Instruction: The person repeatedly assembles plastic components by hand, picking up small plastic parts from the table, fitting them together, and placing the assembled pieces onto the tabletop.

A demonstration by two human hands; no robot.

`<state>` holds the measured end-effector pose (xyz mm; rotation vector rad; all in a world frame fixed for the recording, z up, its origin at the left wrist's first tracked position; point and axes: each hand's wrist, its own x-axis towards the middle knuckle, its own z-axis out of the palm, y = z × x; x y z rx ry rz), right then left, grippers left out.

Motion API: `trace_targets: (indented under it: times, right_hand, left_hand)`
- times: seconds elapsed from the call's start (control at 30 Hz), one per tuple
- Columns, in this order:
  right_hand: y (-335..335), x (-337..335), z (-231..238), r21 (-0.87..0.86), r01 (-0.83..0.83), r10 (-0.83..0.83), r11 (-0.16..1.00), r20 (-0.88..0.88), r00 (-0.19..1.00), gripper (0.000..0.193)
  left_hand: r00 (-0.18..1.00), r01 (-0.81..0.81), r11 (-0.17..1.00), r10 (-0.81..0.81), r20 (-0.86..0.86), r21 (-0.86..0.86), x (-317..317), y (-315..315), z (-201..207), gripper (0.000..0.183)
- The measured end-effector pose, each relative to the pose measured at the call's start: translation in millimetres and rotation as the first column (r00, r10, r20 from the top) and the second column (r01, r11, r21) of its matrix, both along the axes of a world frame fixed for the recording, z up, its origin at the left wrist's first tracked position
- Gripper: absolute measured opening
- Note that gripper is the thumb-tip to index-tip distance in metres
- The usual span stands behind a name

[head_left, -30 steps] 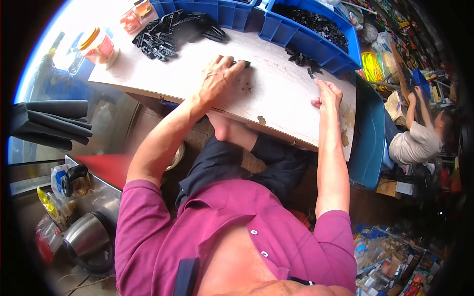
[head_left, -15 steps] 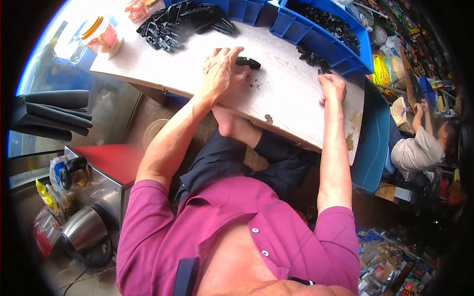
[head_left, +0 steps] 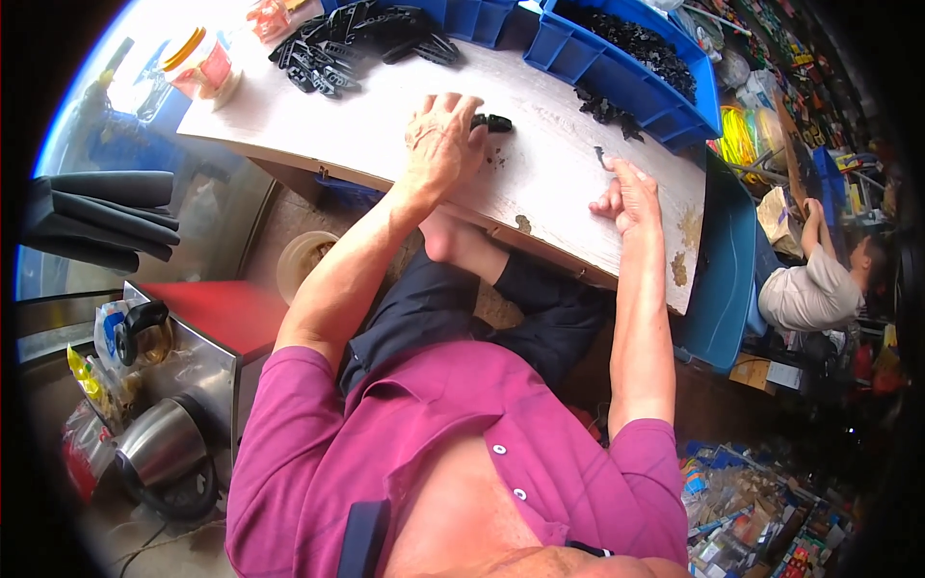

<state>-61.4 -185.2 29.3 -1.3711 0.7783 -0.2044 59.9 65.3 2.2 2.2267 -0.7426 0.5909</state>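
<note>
My left hand (head_left: 443,144) is over the middle of the white tabletop, its fingers bent around one end of a short, glossy black plastic part (head_left: 498,123). The part's far end sticks out to the right; the rest is hidden by the fingers. To the right, my right hand (head_left: 631,199) is a little above the tabletop with most fingers curled. A small, thin black piece (head_left: 599,154) shows at its fingertips, seemingly pinched there. Similar small black pieces (head_left: 609,111) lie in a loose heap just beyond that hand.
A blue bin (head_left: 665,120) full of small black pieces stands at the back right. Longer ribbed black parts (head_left: 323,63) are piled at the back left, near a jar with an orange lid (head_left: 198,67). A teal tub (head_left: 718,279) adjoins the table's right edge; another person (head_left: 814,289) sits beyond it.
My right hand has drawn back from the loose heap toward me and left, turning, with a small black piece now visible at its fingertips. My left hand has shifted only slightly around the black part.
</note>
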Motion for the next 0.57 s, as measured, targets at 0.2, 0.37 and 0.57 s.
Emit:
trace_targets:
  times: [0.2,0.37,0.57]
  right_hand:
    - [51,-10,1,0.197,-0.25,0.22,0.948,0.164,0.962,0.017]
    - [57,-13,-9,0.099,-0.273,0.245,0.957,0.231,0.942,0.02]
    - [68,-13,-6,0.064,-0.207,0.183,0.976,0.269,0.946,0.024]
  left_hand:
    - [0.844,0.229,0.754,-0.469,-0.26,-0.616,-58,-30,-9,0.031]
    - [0.717,0.295,0.739,-0.59,-0.371,-0.605,-70,-43,2,0.02]
    - [0.493,0.141,0.65,-0.7,-0.517,-0.746,-69,-44,-3,0.014]
